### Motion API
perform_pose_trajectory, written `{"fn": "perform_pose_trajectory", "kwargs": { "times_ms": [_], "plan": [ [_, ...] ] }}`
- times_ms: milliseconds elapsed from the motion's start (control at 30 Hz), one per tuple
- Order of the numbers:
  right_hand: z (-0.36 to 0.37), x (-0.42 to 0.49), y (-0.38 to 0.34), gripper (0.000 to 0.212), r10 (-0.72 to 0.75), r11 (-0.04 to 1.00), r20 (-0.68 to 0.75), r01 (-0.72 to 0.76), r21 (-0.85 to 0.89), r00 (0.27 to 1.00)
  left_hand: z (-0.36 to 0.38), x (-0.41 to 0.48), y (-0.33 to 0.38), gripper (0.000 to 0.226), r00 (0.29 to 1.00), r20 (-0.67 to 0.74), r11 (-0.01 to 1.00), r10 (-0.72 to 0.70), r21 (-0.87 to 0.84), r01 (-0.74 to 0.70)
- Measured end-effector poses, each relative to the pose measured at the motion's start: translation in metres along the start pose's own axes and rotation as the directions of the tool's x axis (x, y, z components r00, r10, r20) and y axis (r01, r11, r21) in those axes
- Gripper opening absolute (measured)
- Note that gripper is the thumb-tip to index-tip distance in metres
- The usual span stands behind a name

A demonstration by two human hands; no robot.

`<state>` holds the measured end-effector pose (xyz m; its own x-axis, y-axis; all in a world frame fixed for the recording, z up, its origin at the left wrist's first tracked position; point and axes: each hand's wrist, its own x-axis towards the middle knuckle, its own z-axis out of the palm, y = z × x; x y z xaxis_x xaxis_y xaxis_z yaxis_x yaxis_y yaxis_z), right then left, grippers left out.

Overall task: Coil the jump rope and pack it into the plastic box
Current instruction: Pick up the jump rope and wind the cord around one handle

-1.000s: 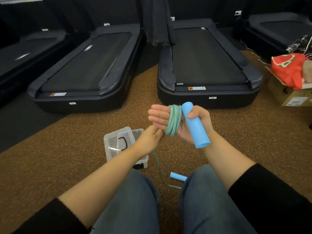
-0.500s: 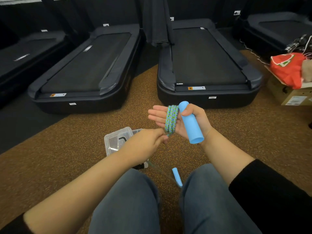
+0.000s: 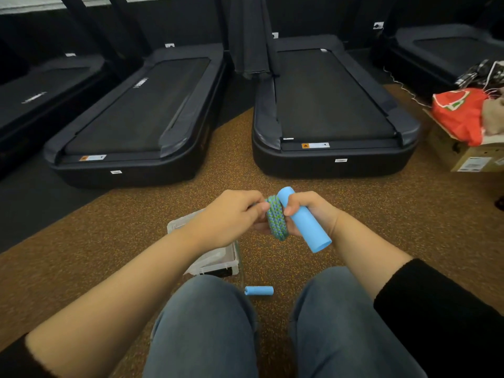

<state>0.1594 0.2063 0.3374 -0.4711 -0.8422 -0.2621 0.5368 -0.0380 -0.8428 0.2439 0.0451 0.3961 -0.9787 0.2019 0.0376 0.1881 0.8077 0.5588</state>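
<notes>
A person sits on a brown speckled floor (image 3: 381, 214), knees in jeans at the near edge, both forearms reaching forward. Open floor lies to the left and right of the hands. Two black treadmills (image 3: 324, 105) close off the far side with a strip of floor between them. A cardboard box (image 3: 469, 156) holding a red bag (image 3: 461, 113) stands at the far right.

The right hand (image 3: 308, 214) is raised, its grip clenched around a blue handle (image 3: 305, 222) that tilts down to the right. The green and blue rope (image 3: 276, 221) is coiled around that hand's fingers, just left of the handle. The left hand (image 3: 231, 216) touches the coil from the left, fingertips pinching the rope.

A clear plastic box (image 3: 215, 260) sits on the floor under the left forearm, partly hidden. The second blue handle (image 3: 259, 290) lies on the floor between the knees, near the box.
</notes>
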Motion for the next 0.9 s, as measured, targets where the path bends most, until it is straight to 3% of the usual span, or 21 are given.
{"fn": "perform_pose_trajectory", "kwargs": {
  "times_ms": [333,400,500,567,633,700,900],
  "plan": [
    [0.000,-0.012,0.003,0.076,0.051,0.999,-0.029,-0.052,-0.009,0.998,-0.001,0.015,-0.007,0.015,1.000,-0.006,1.000,0.011,-0.021,-0.011],
    [0.004,-0.019,0.003,0.080,0.078,0.986,-0.033,-0.082,-0.143,0.996,0.002,0.016,-0.011,0.013,1.000,0.020,0.998,0.010,-0.057,-0.008],
    [-0.002,-0.017,0.009,0.069,0.114,0.942,-0.149,-0.154,-0.299,0.982,0.004,0.018,-0.018,0.018,1.000,0.025,0.981,-0.003,-0.194,0.008],
    [-0.002,-0.018,0.012,0.082,0.101,0.986,-0.024,-0.103,-0.130,0.995,0.006,0.021,-0.024,0.017,0.999,0.041,0.967,-0.006,-0.254,0.016],
    [-0.004,-0.015,0.015,0.076,0.054,0.997,0.081,-0.059,0.059,0.995,0.008,0.022,-0.026,0.017,0.998,0.063,0.951,-0.008,-0.308,0.027],
    [-0.002,-0.019,0.012,0.067,-0.006,0.991,0.143,-0.013,0.131,0.990,0.011,0.023,-0.026,0.018,0.998,0.065,0.912,-0.013,-0.409,0.038],
    [0.005,-0.018,0.004,0.064,-0.170,0.937,0.125,0.121,0.328,0.978,0.030,0.027,-0.024,0.026,0.997,0.047,0.772,-0.057,-0.632,0.074]
  ]
}}
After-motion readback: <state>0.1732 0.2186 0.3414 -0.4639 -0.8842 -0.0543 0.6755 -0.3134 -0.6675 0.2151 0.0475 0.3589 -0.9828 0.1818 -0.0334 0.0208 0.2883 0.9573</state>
